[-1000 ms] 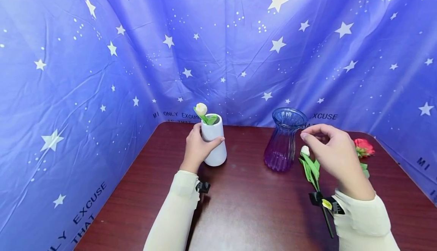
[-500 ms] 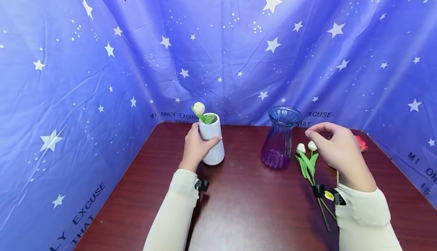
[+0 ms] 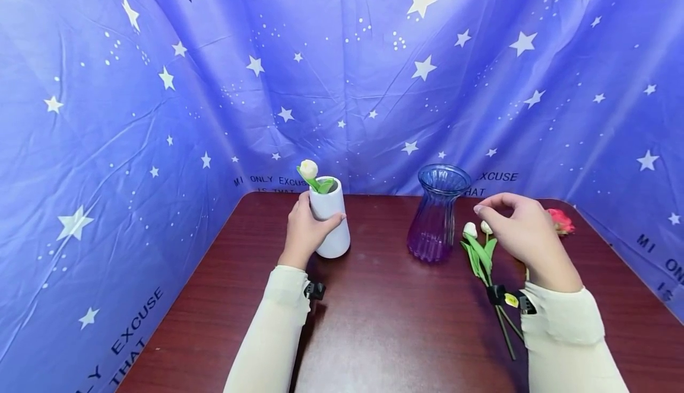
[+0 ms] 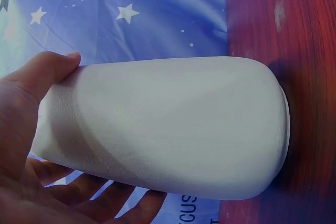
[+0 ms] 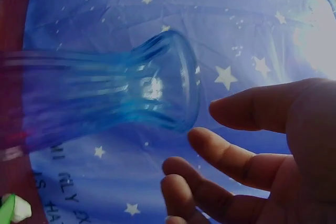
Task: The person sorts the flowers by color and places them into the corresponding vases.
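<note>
My left hand grips a white vase that stands on the table, with the thumb on one side and the fingers on the other. A white tulip with green leaves pokes out of its mouth. On the right, my right hand hovers beside the rim of a blue and purple glass vase. Its fingers are loosely bent and hold nothing; the right wrist view shows the thumb and fingertips slightly apart from the glass. Two white tulips lie below that hand, partly hidden by the wrist strap.
A red flower lies behind my right hand, its stem mostly hidden. The dark red wooden table ends against a blue star-printed cloth at the back and both sides.
My right hand has shifted slightly to the right, away from the glass vase's rim, and a second white tulip has come into sight. The left hand keeps its grip on the white vase.
</note>
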A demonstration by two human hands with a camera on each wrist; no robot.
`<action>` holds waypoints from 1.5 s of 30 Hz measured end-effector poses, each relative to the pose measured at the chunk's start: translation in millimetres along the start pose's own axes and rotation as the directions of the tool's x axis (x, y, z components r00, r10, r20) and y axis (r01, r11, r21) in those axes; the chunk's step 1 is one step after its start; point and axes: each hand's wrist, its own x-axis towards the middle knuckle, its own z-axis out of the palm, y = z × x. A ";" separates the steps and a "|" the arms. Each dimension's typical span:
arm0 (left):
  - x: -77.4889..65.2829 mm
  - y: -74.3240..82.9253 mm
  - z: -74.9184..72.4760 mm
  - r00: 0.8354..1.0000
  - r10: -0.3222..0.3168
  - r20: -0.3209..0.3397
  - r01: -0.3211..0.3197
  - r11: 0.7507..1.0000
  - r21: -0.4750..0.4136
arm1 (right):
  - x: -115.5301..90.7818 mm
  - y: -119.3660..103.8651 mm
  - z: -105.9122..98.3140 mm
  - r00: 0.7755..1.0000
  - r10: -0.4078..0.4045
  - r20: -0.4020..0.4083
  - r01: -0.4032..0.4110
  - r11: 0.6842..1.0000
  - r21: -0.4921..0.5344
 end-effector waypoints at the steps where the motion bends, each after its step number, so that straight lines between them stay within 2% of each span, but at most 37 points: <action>1: -0.1 -0.1 0.2 1.000 0.000 0.001 0.000 1.000 0.000 | 0.5 1.6 0.9 1.000 0.004 0.009 -0.004 1.000 -0.010; 7: 0.0 -0.1 1.7 1.000 0.007 0.003 -0.007 1.000 0.002 | 5.7 16.0 7.6 0.996 0.035 0.082 -0.033 0.999 -0.029; 14: 0.3 -0.5 1.8 1.000 0.008 -0.006 -0.007 1.000 0.005 | 15.7 37.0 19.6 0.977 0.081 0.199 -0.077 0.997 -0.025; 19: -0.1 -2.6 0.9 1.000 0.005 -0.010 -0.005 1.000 0.004 | 19.6 44.2 24.9 0.977 0.071 0.199 -0.053 0.994 -0.093; 27: -0.1 -1.1 0.5 1.000 0.011 -0.002 -0.011 1.000 0.002 | 20.1 49.8 27.2 0.968 0.111 0.226 -0.086 0.989 -0.117; 36: -0.4 1.8 -0.7 1.000 0.007 0.000 -0.007 1.000 0.005 | 23.6 60.5 37.6 0.966 0.107 0.237 -0.075 0.988 -0.137; 45: -0.1 -0.3 0.2 1.000 0.006 0.004 -0.006 1.000 -0.002 | 28.0 81.1 46.5 0.967 0.114 0.228 -0.067 0.977 -0.201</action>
